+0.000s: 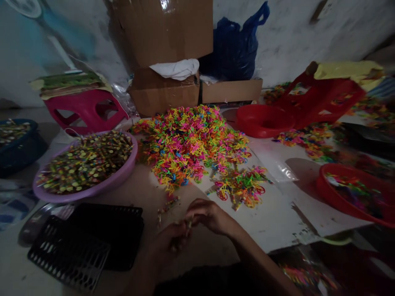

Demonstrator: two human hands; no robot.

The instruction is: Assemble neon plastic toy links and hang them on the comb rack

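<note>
Close together in front of me, my left hand (173, 238) and my right hand (208, 213) pinch a small pale stick-like piece (189, 224) between their fingertips. Its exact kind is too blurred and dark to tell. More small pieces seem to sit in my left palm, partly hidden by the fingers. Just beyond the hands, a few multicoloured stick-like pieces (168, 204) lie on the work surface. A small cluster of bright plastic pieces (243, 187) lies ahead of my right hand, beside a large heap of similar coloured plastic pieces (191, 144).
At left stands a purple basin (132, 158) full of small multicoloured sticks, with black perforated trays (70, 250) in front. Red basins (265, 131) sit to the right, one holding coloured pieces. Cardboard boxes (166, 92), a pink stool (88, 109) and a red stool (327, 98) stand behind.
</note>
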